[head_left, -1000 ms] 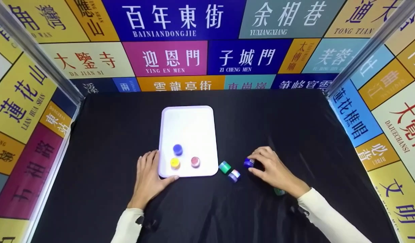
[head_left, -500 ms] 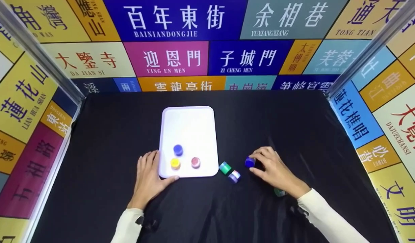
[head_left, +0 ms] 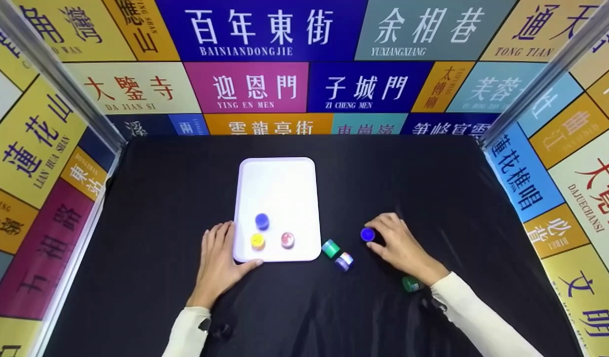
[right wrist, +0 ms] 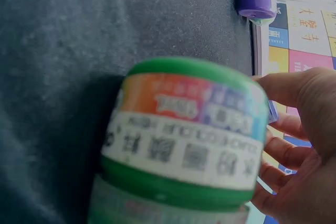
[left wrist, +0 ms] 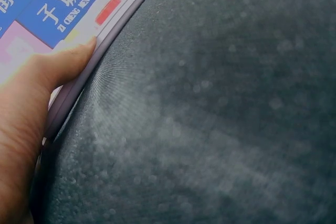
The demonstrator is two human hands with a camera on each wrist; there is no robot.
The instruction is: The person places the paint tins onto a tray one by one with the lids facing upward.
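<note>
Your hands are apart. Your right hand (head_left: pixel 406 248) pinches the small, deep-blue cylindrical jar (head_left: pixel 367 234), below and right of frame centre, between thumb and fingers. Your left hand (head_left: pixel 217 263), fingers extended, touches the lower-left corner of the white rectangular tray (head_left: pixel 277 191), left of frame centre. The tray's lower half bears a violet-blue jar (head_left: pixel 262 221), a yellow jar (head_left: pixel 257 241) and a reddish-pink jar (head_left: pixel 287 240). A bright-green cylindrical jar (head_left: pixel 330 248) and a purple cylindrical jar (head_left: pixel 344 261) lie between tray and right hand; a dark-green jar (head_left: pixel 411 283) lies near your right wrist.

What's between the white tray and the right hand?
In the head view: a green jar, a purple jar, and the blue jar the right hand holds.
</note>
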